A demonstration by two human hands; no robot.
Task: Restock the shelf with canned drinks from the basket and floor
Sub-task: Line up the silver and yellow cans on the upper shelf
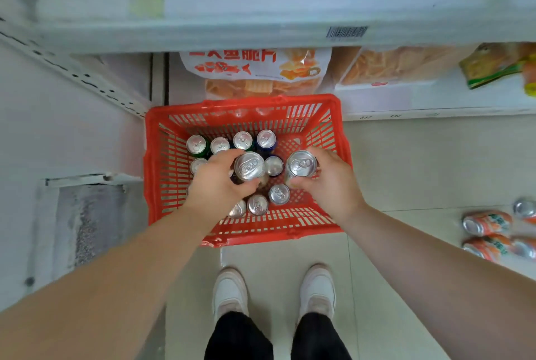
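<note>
From my remote seat I look straight down at a red basket [158,174]. It sits on the floor [406,162] in the centre of the frame, close against the foot of the shelf [203,36] that runs across the upper part. Both hands are over the basket.

The left hand [216,182] grips the left can [249,167] upright. Its fingers [227,154] curl round the far side and the thumb is on the near side, with the silver top facing me. The right hand [330,182] grips the right can [300,164] the same way, fingers wrapped round its side. The two held cans are just beside each other without touching. They look larger than the rest, so they appear raised above them.

Below, the other cans [242,140] stand upright on the basket bottom, grouped toward its left and middle. Some are partly hidden under the hands.

In the lower right of the frame, well apart from the basket, orange cans [487,223] lie on their sides on the floor. Bags of snacks [255,69] lie on the low shelf board just beyond the basket, in the upper middle. A barcode label [346,32] is stuck on the shelf edge above them. White shoes [230,290] stand on the floor at the bottom centre.
</note>
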